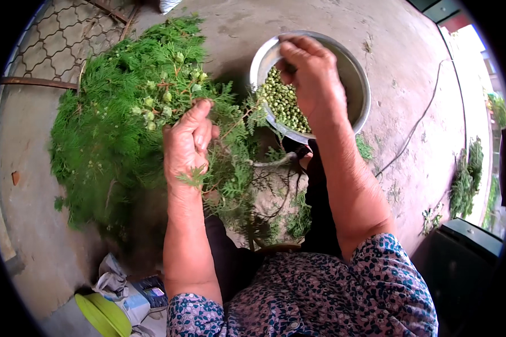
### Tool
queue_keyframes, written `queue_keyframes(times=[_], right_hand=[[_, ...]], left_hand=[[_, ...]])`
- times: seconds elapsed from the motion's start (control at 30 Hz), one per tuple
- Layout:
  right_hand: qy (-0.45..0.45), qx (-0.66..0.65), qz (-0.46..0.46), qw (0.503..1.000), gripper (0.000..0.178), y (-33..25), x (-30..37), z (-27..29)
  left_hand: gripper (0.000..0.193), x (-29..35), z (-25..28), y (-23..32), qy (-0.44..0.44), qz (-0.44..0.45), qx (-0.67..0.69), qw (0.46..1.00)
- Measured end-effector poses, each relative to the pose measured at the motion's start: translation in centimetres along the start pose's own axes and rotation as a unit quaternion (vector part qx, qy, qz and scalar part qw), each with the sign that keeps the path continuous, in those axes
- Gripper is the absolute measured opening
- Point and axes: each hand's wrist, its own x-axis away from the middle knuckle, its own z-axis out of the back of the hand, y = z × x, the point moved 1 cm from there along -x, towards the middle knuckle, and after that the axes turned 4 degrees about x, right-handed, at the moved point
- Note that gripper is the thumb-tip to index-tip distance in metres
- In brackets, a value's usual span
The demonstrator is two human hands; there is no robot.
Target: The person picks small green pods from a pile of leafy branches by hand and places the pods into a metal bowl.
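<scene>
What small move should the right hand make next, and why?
Probably open the right hand over the metal basin: it hangs curled above the green cones inside, though anything it may hold is hidden.

Yellow-green rounded object [103, 316] (lower left), pale packaging [132, 304] beside it, thin dark cable [415, 130] on concrete floor [399, 84]

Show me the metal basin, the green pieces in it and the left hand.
Metal basin [352, 84]: head view, inner wall.
Green pieces [285, 102]: head view, heap's middle.
Left hand [184, 138]: head view, fist's middle.
</scene>
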Motion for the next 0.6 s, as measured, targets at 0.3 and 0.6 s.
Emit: queue_keyframes(times=[0.3, 0.6], right_hand=[[0.313, 0.201, 0.086, 0.924, 0.046, 0.3, -4.0, 7.2], [-0.045, -0.026, 0.077, 0.996, 0.015, -0.1, 0.6, -0.9]], left_hand=[[0.031, -0.1, -0.7, -0.2, -0.094, -0.043, 0.037, 0.994], [0.027, 0.0, -0.3, -0.3, -0.018, -0.04, 0.026, 0.999]])
